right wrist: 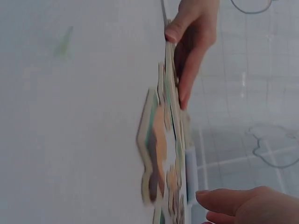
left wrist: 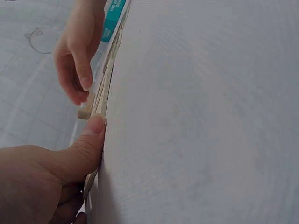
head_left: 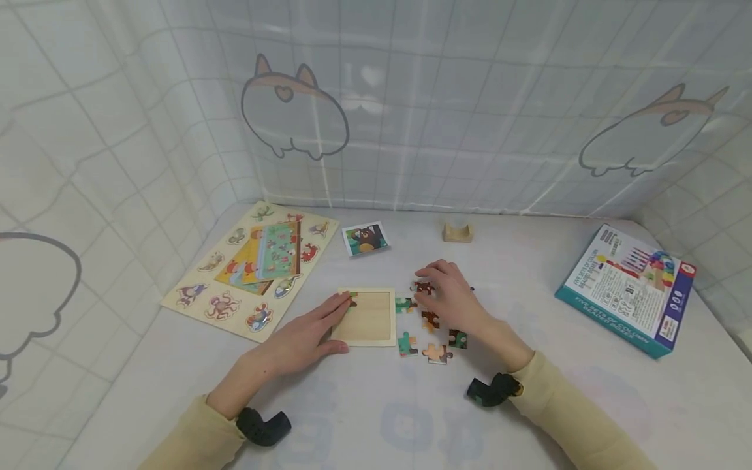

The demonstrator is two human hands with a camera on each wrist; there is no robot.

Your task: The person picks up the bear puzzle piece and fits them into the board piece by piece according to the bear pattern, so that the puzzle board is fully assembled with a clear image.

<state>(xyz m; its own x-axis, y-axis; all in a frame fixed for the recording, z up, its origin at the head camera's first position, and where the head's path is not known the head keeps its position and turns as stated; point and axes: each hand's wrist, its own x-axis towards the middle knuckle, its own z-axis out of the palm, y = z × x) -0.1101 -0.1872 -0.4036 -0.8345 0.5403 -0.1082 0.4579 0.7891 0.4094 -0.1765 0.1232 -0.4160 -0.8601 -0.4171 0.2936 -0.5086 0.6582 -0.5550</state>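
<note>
Under the right hand [head_left: 452, 299], some puzzle pieces [head_left: 431, 320] only partly visible.

Head view downward; wrist views — low, close.

Tray [head_left: 370, 321]: one. Puzzle pieces [head_left: 437, 354]: at least seven. Box [head_left: 625, 290]: one. Animal board [head_left: 241, 305]: one. Printed cards [head_left: 279, 252]: at least two. Bear picture [head_left: 367, 240]: one. Wooden holder [head_left: 457, 237]: one.

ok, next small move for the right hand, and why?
I'd probably have the right hand pick up the brown puzzle piece near it and try it in the wooden frame. The frame's floor is mostly bare, the left hand already rests on its left side, and the bear card lies face up for reference.
</note>
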